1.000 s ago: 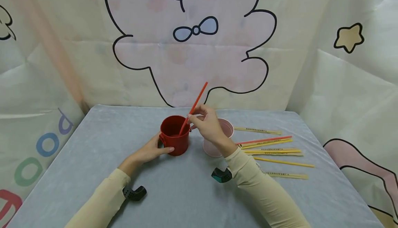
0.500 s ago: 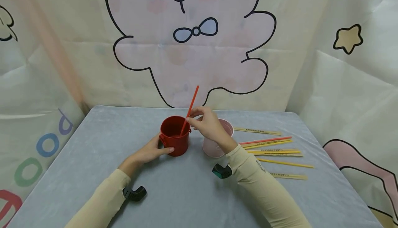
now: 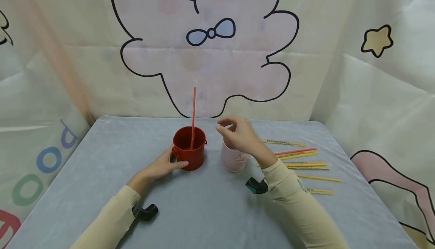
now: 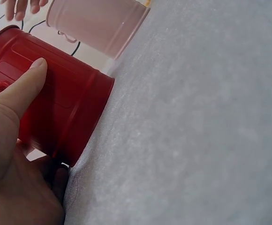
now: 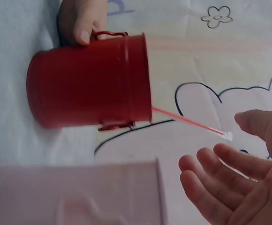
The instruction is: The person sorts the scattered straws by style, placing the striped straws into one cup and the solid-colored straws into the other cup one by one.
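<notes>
A red bucket (image 3: 188, 154) with small side handles stands upright on the table. My left hand (image 3: 162, 166) grips its lower left side, the thumb (image 4: 30, 84) lying along the front; the other fingers are mostly hidden behind it. One red straw (image 3: 194, 109) stands in the bucket and leans on the rim, its upper part sticking out in the right wrist view. My right hand (image 3: 242, 136) holds nothing; its loosely bent fingers hang in the air above a pink bucket (image 3: 231, 160), apart from the straw.
To the right of the pink bucket lie another red straw (image 3: 299, 151), several yellow straws (image 3: 319, 178) and paper-wrapped straws (image 3: 287, 142), partly hidden by the right forearm. A grey-blue cloth (image 3: 190, 211) covers the table. A printed curtain (image 3: 85, 64) hangs behind.
My right hand has let go of the red straw and drawn back to the right. The straw has tipped to nearly upright against the red bucket's rim. The left hand keeps its grip.
</notes>
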{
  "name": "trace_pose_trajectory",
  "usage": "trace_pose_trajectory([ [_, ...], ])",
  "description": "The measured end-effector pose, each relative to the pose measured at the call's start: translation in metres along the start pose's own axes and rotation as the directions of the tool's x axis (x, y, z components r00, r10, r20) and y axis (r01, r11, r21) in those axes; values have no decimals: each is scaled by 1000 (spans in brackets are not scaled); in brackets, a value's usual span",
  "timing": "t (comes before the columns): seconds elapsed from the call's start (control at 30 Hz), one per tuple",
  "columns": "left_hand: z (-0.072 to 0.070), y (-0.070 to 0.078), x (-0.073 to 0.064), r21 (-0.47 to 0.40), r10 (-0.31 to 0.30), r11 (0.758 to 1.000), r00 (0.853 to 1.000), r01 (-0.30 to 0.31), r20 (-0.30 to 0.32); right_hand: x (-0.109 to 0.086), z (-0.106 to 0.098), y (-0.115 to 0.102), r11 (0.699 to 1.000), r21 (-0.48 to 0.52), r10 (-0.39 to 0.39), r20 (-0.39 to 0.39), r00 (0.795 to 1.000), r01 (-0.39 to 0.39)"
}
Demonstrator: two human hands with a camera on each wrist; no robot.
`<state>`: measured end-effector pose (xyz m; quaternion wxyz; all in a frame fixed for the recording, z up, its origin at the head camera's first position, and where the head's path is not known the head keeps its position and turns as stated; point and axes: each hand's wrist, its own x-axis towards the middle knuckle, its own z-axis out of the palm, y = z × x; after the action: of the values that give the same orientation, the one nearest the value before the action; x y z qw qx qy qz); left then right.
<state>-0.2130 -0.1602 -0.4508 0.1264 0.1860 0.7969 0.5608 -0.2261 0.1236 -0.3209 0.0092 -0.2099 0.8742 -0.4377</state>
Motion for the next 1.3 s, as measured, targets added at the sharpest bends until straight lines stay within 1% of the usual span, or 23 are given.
trace_pose_trajectory([
  [0.13, -1, 0, 0, -2, 10, 1000, 1000, -10, -6, -9, -13, 5, 998, 31, -53, -19, 998, 54],
  [0.3, -1, -2, 1, 8, -2, 1000, 1000, 2, -6, -27, -28, 14, 993, 59, -99, 1, 995, 99],
  [0.43, -2, -2, 2, 13, 13, 1000, 1000, -13, -4, -41, -42, 25, 992, 67, -110, 20, 994, 108],
  [0.5, -2, -2, 3, 7, 20, 1000, 1000, -20, -3, -48, -49, 32, 991, 69, -114, 13, 993, 113],
  [0.6, -3, -3, 2, 9, 14, 1000, 1000, -14, -1, -58, -58, 47, 991, 63, -117, -11, 993, 117],
  [0.73, -3, -3, 0, 6, 6, 1000, 1000, -6, -1, -67, -68, 70, 995, 39, -92, -44, 995, 93],
  [0.87, -3, -2, 0, 3, 3, 1000, 1000, -3, -1, -71, -77, 88, 998, 28, -55, -60, 997, 56],
  [1.1, -3, -1, 2, 5, 24, 1000, 1000, -24, 0, -75, -96, 105, 999, 11, -32, -82, 996, 33],
  [1.13, -3, -2, 2, 0, 17, 1000, 1000, -17, -1, -76, -98, 107, 1000, 6, -29, -86, 996, 30],
  [1.3, -3, -3, 1, -5, 26, 1000, 1000, -26, 4, -79, -103, 123, 998, -55, 6, -93, 996, -11],
])
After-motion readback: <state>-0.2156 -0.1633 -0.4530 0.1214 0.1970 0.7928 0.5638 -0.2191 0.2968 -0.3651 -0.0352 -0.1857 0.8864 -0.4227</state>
